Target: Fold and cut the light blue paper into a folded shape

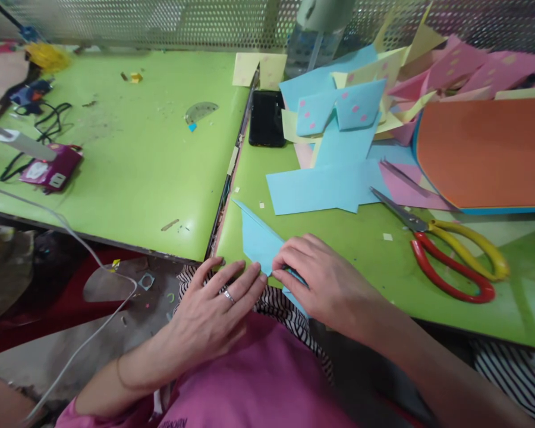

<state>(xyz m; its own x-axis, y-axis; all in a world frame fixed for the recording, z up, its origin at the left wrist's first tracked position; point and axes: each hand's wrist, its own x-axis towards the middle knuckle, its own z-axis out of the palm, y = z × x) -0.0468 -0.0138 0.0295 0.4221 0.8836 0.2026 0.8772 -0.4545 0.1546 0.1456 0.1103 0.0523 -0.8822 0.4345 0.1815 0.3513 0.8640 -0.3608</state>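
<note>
A folded light blue paper (258, 238) lies at the near edge of the green table (365, 244), its point aimed up and to the left. My right hand (321, 276) rests on its lower part with the fingers curled and pressed down on the fold. My left hand (214, 306) lies flat beside it, fingers stretched out, their tips touching the paper's near edge. A ring shows on one left finger.
Red and yellow scissors (455, 255) lie to the right. Blue sheets (325, 184), pink and yellow papers (428, 71) and an orange sheet (490, 154) pile at the back right. A black phone (266, 117) lies mid-table. A second green table (125, 154) at left holds cables and a purple device (49, 169).
</note>
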